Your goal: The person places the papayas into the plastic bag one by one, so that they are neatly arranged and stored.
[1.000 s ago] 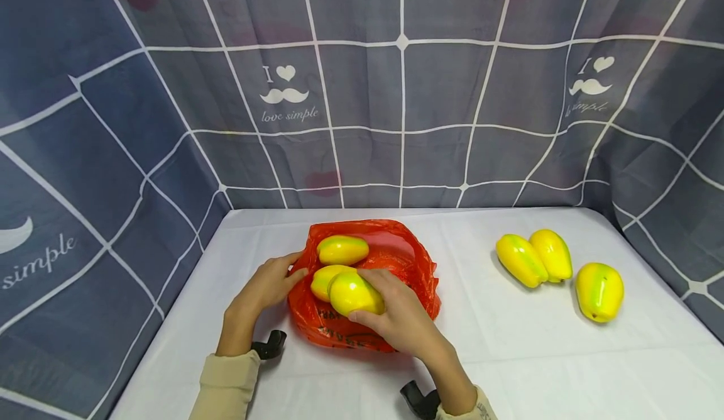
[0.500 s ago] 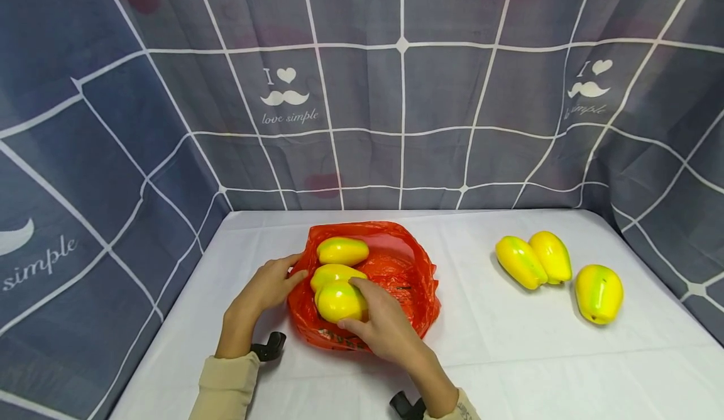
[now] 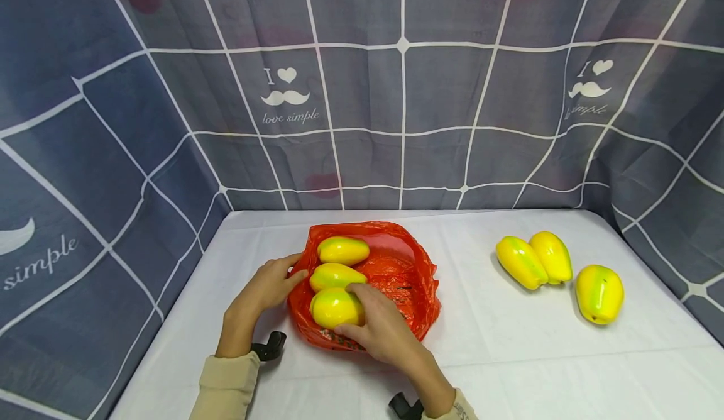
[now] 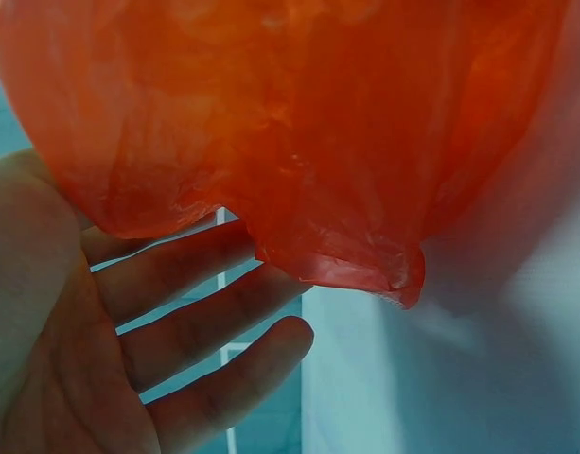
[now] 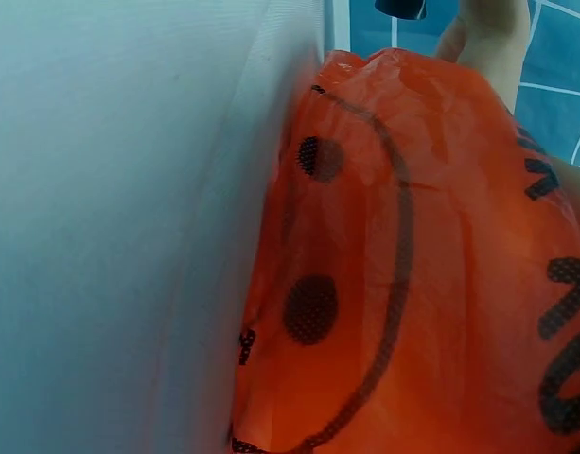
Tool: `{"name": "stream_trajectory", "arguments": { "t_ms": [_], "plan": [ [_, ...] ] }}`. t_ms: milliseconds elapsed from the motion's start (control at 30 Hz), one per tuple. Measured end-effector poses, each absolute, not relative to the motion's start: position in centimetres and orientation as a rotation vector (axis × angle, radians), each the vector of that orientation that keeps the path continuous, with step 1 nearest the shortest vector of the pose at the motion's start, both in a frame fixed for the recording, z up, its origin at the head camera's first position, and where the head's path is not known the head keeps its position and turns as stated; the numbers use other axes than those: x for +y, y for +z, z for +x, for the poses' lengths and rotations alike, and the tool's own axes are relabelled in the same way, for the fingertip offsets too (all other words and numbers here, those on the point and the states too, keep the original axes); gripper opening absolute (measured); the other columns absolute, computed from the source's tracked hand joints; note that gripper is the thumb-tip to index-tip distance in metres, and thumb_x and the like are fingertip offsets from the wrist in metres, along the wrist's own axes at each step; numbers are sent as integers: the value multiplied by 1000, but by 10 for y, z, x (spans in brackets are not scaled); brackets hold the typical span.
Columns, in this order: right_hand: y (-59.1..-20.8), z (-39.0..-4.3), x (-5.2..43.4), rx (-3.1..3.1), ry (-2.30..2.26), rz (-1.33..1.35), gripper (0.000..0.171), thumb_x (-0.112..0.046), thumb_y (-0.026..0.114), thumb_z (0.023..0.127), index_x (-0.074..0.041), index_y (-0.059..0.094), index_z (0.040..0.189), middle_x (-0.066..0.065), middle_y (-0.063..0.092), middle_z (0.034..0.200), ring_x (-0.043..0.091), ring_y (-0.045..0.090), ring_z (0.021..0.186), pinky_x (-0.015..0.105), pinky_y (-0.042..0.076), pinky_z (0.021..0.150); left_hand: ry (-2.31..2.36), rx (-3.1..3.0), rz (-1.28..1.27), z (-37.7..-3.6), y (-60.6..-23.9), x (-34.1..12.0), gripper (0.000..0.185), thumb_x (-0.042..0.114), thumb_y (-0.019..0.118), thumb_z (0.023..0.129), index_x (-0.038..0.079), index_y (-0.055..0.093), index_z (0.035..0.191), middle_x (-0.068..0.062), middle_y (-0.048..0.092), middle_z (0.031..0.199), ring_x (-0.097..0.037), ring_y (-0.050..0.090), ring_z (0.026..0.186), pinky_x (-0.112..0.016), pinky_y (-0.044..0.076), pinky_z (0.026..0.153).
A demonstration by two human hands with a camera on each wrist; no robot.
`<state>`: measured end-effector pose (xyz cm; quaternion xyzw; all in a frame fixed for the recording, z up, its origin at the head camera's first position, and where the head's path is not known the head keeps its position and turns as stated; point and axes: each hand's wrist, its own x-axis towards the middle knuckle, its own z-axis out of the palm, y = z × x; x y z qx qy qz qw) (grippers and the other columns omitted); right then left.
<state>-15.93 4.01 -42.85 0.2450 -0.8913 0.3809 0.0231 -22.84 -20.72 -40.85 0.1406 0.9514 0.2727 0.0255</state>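
Observation:
A red plastic bag (image 3: 404, 269) lies with its mouth wide on the table. Inside, along its left side, are two glossy yellow-green mangoes, one at the back (image 3: 342, 251) and one in the middle (image 3: 334, 277). My right hand (image 3: 381, 326) reaches over the front rim and holds a third mango (image 3: 334, 309) between thumb and fingers, low in the bag beside the middle one. My left hand (image 3: 271, 285) holds the bag's left rim with thumb and index finger; its other fingers (image 4: 233, 378) stretch out under the plastic. In the right wrist view the bag wall (image 5: 431, 265) hides the right hand.
Three more mangoes lie on the white-covered table (image 3: 537, 370) at the right: two touching, left (image 3: 520, 261) and right (image 3: 551, 256), and one nearer (image 3: 599, 294). A grey checked curtain (image 3: 362, 105) closes off the back and sides. Black wrist cameras (image 3: 271, 346) sit under both wrists.
My right hand has moved left and lower with its mango, which now sits deeper in the bag, at the front of the other two. My left hand has stayed at the rim.

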Motion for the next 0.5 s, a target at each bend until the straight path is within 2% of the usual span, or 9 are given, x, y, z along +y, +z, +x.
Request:
{"name": "stream_trajectory", "arguments": {
  "t_ms": [233,500],
  "plan": [
    [-433,-161,39,-2783,1074,827,54,-33,78,86,-11,59,131,1,57,127,20,54,115,43,46,100,851,2939,432,-229,-409,-208,51,23,62,98,-1,51,141,-20,59,132,-38,56,122,-54,40,105],
    [-435,-162,41,-2834,985,853,55,-36,75,88,-10,58,134,2,55,130,20,54,117,44,45,102,850,2933,422,-230,-409,-208,52,23,62,98,-1,50,142,-20,60,132,-38,56,120,-55,40,104]
  ]
}}
